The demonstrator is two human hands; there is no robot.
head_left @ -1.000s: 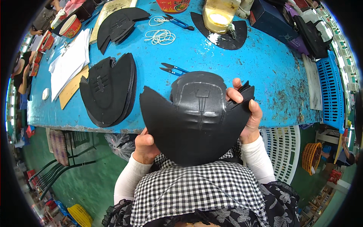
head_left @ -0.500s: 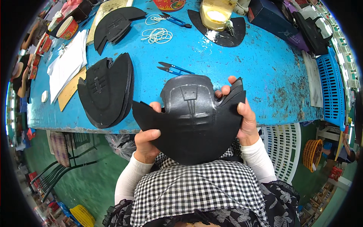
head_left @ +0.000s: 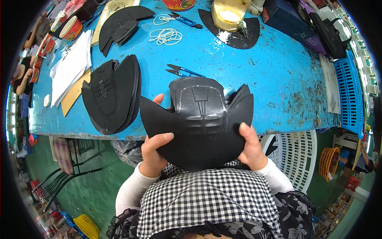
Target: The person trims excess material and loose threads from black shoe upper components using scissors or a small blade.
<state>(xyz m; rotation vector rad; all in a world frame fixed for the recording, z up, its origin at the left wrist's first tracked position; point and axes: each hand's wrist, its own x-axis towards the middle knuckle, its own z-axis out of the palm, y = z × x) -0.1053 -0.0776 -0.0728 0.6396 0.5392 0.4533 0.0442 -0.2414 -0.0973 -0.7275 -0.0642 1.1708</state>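
Both hands pinch a black, wing-shaped stitched shoe-upper panel (head_left: pixel 199 123) at the near edge of the blue table (head_left: pixel 270 83): left hand (head_left: pixel 153 153) on its left wing, right hand (head_left: pixel 250 147) on its right. Its long axis runs left-right between them, both equally near.

1. Black shoe-upper piece (head_left: pixel 199 127): flat, wing-shaped, rounded tongue part at top, two side flaps spread out.
2. Surface shows stitched lines and a pale chalky outline around the centre panel.
3. Held up at the near edge of the blue desk (head_left: pixel 278 79), gripped at both lower sides; more layers visible behind its right flap.
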